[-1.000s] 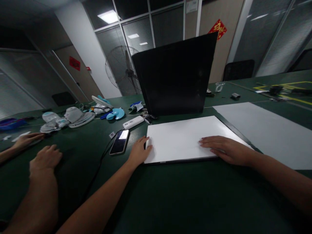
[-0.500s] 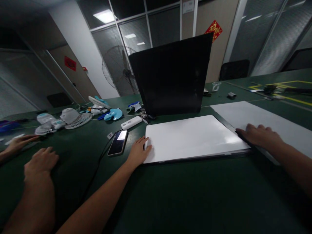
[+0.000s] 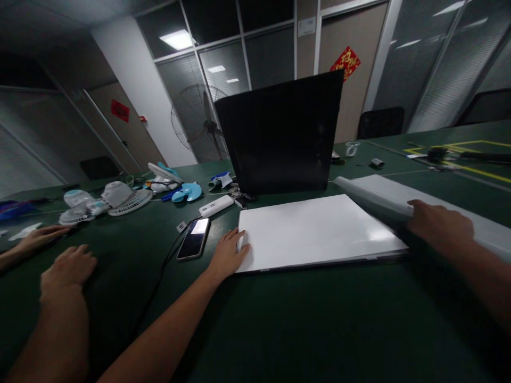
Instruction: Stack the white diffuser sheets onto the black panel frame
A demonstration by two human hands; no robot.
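A flat white board (image 3: 319, 231) lies in front of me on the dark green table. My left hand (image 3: 229, 252) rests on its left edge, thumb and fingers apart. To the right of the board, my right hand (image 3: 441, 226) is closed on the near edge of a large white sheet (image 3: 403, 194). That edge is raised and curled, while the sheet's far part lies on the table. Beyond the board stands a large black panel (image 3: 283, 138), leaning slightly.
Left of the board lie a phone (image 3: 194, 238), a white power strip-like bar (image 3: 216, 206) and fan parts (image 3: 128, 198). Another person's hands (image 3: 67, 266) are at the far left. A clear cup (image 3: 352, 149) and a small grey object (image 3: 377, 163) sit at the back right.
My right hand has moved slightly right, and the white sheet's near edge has lifted and curled up. My left hand stays on the board's edge.
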